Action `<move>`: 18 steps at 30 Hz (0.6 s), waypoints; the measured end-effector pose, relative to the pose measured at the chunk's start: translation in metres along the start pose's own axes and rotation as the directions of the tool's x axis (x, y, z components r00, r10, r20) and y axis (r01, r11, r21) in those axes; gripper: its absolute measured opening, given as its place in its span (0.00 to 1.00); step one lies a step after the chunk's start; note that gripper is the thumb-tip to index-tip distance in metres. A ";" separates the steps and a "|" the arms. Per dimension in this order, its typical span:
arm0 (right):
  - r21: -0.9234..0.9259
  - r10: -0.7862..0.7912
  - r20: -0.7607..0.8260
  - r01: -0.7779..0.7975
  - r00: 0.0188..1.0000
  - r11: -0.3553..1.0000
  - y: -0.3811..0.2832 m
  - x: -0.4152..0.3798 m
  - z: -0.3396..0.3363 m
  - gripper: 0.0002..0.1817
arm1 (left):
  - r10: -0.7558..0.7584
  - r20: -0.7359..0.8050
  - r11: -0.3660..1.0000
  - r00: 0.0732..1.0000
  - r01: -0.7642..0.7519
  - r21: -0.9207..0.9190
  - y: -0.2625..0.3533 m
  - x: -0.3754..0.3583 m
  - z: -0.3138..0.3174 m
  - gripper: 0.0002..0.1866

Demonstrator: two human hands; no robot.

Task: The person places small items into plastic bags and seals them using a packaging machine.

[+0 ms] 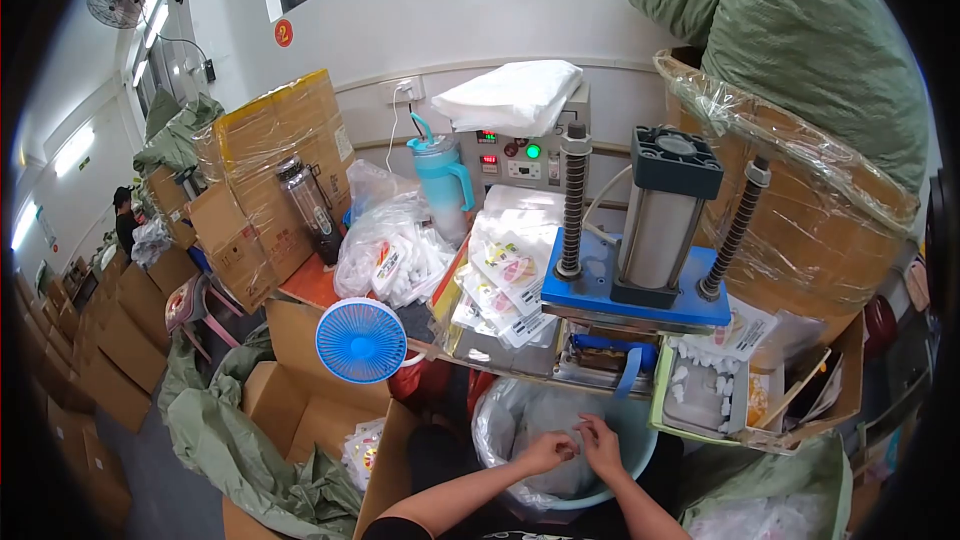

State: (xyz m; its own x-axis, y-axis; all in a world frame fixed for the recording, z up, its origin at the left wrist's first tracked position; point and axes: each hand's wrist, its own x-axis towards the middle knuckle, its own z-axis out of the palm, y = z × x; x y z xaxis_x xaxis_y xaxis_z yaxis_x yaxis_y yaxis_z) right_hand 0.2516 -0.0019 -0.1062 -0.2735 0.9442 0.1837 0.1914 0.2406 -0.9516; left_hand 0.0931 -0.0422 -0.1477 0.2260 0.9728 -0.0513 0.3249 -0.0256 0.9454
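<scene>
Both hands are over a light blue tub [640, 448] lined with clear plastic. My left hand [548, 452] has its fingers curled in and closed; anything small inside them is too hard to see. Close beside it, my right hand [602, 446] has bent fingers that stand slightly apart, with no object visible in them. Cloudy clear plastic [550, 420] fills the tub beneath the hands. Just beyond stands a press with a blue plate [640, 285], and a blue strap [628, 372] hangs from its front.
Left are a blue fan [361, 340] and an open carton [290, 405]. On the bench lie printed packets [505, 285], a bag of white pieces [395, 255] and a turquoise jug [440, 180]. At right, a tray [705, 400] holds small white parts beside a wrapped carton [800, 190].
</scene>
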 end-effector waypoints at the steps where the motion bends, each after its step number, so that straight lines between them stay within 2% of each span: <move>1: 0.002 0.056 0.124 -0.057 0.991 0.998 0.023 0.004 0.005 0.12 | -0.004 0.002 1.000 1.000 0.004 0.000 0.008 -0.002 -0.002 0.08; 2: 0.003 0.058 0.122 -0.059 0.991 0.998 0.044 0.000 0.012 0.12 | 0.100 -0.107 0.971 0.989 -0.073 0.229 0.016 -0.003 -0.004 0.08; 3: -0.023 0.084 0.168 -0.081 0.982 0.996 0.048 -0.001 0.018 0.12 | 0.228 -0.189 0.883 0.955 -0.120 0.454 0.022 -0.002 -0.007 0.07; 4: -0.048 0.107 0.213 -0.099 0.971 0.994 0.052 0.001 0.021 0.13 | 0.232 -0.187 0.880 0.954 -0.124 0.459 0.029 -0.002 -0.011 0.07; 6: -0.029 0.149 0.194 -0.146 0.970 0.989 0.048 0.002 0.026 0.14 | 0.292 -0.371 0.863 0.882 -0.076 0.499 0.038 0.000 -0.018 0.07; 7: -0.067 0.174 0.228 -0.162 0.958 0.984 0.040 0.006 0.025 0.14 | 0.296 -0.370 0.862 0.881 -0.079 0.501 0.038 0.002 -0.019 0.07; 9: -0.113 0.207 0.251 -0.184 0.946 0.977 0.038 0.012 0.020 0.14 | 0.251 -0.500 0.880 0.829 0.019 0.474 0.038 0.006 -0.016 0.07; 10: -0.100 0.192 0.297 -0.169 0.935 0.981 0.041 0.015 0.015 0.13 | 0.251 -0.495 0.883 0.832 0.013 0.469 0.038 0.007 -0.016 0.07; 12: -0.092 0.186 0.345 -0.164 0.920 0.982 0.040 0.018 0.004 0.12 | 0.093 -0.360 0.907 0.928 0.070 0.415 0.036 0.004 -0.021 0.07; 14: -0.234 0.063 0.388 0.032 0.920 0.972 0.032 0.019 -0.001 0.09 | 0.057 -0.335 0.904 0.940 0.093 0.416 0.025 0.001 -0.025 0.08; 15: -0.230 0.069 0.390 0.025 0.918 0.973 0.032 0.019 -0.001 0.09 | 0.030 -0.310 0.898 0.950 0.110 0.426 0.021 -0.002 -0.028 0.08; 17: -0.416 0.078 0.340 0.076 0.937 0.906 0.034 0.022 -0.003 0.08 | 0.006 -0.320 0.905 0.947 0.131 0.404 0.015 -0.008 -0.027 0.10; 18: -0.560 0.152 0.306 0.049 0.940 0.827 0.038 0.024 -0.005 0.09 | -0.012 -0.331 0.911 0.943 0.146 0.385 0.015 -0.013 -0.025 0.11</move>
State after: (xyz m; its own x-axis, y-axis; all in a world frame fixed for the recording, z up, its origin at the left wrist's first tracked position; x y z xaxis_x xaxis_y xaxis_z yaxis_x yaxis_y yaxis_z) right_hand 0.2568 0.0308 -0.1365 -0.5169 0.8548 -0.0473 0.6727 0.3714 -0.6399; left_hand 0.0723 -0.0494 -0.1251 -0.0951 0.9944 0.0472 0.6824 0.0306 0.7303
